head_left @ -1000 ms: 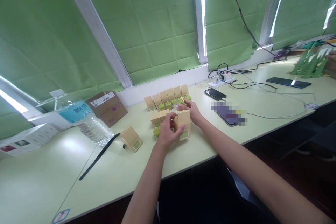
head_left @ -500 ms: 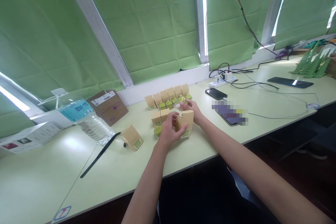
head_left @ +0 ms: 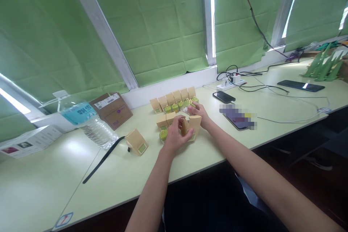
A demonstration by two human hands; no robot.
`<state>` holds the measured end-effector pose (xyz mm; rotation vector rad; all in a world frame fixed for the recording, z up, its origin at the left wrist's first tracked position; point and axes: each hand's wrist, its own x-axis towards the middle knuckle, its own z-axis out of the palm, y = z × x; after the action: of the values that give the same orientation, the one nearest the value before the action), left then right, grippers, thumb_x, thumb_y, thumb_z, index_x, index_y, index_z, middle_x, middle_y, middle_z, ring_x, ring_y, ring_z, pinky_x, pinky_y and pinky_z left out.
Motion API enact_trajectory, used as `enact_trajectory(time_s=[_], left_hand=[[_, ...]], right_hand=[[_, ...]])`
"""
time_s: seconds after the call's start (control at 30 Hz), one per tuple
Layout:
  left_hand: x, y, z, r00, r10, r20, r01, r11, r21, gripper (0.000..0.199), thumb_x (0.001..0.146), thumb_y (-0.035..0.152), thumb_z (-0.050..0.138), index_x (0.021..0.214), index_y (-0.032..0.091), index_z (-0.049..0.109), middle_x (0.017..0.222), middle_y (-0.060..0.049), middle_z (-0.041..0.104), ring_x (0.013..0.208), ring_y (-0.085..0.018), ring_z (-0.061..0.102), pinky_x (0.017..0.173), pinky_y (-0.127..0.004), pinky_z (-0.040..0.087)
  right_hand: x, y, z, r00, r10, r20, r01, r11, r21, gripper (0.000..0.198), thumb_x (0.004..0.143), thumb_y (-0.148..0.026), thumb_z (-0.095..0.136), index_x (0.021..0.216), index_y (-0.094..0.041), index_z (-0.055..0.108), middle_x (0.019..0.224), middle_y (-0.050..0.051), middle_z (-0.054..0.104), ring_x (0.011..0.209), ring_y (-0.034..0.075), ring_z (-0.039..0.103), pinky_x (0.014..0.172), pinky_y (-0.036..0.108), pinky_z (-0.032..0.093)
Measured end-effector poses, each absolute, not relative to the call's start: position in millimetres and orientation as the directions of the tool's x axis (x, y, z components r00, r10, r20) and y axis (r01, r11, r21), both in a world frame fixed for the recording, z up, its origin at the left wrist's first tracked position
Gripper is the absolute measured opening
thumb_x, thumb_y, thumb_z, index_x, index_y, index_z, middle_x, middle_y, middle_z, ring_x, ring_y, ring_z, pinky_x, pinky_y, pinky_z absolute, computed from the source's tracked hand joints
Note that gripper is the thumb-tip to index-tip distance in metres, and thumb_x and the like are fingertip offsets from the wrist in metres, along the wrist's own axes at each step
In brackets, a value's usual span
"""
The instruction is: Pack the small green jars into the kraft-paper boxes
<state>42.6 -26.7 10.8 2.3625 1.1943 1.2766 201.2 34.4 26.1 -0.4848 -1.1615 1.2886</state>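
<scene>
Head view, left hand (head_left: 175, 136): fingers had a tan box (head_left: 195, 124) gripped
Right hand (head_left: 199, 113): fingers just pinched a green-topped tub (head_left: 186, 107)

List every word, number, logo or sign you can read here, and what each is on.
Nothing reads with certainty.
Water bottle: large characters on its blue label, too blurred to quote.
Cardboard box: barcode label and purple print, too small.
White box: print too small.
Tan card package in the left hand: green label, too small.
Lower-left table sticker: red slanting mark in a blue frame, perhaps "1" or "7".
Far-right sticker: unreadable.
</scene>
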Motion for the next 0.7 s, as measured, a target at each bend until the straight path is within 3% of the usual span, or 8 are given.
enact_trajectory(time_s=[0.7], left_hand=[[42.3, -28.8, 13.0, 0.178, 0.705, 0.687, 0.627, -0.619, 0.473, 0.051, 0.08, 0.033, 0.069, 0.122, 0.026, 0.042, 0.103, -0.003, 0.061, 0.087, -0.017, 0.062, 0.081, -0.033, 0.052]], right_hand=[[206.2, 35.3, 24.8, -0.1, 0.819, 0.565, -0.296, 0.518, -0.803, 0.047, 0.065, -0.058, 0.08, 0.088, -0.018, 0.071, 0.084, 0.004, 0.064, 0.078, 0.02, 0.059, 0.064, 0.03, 0.047]])
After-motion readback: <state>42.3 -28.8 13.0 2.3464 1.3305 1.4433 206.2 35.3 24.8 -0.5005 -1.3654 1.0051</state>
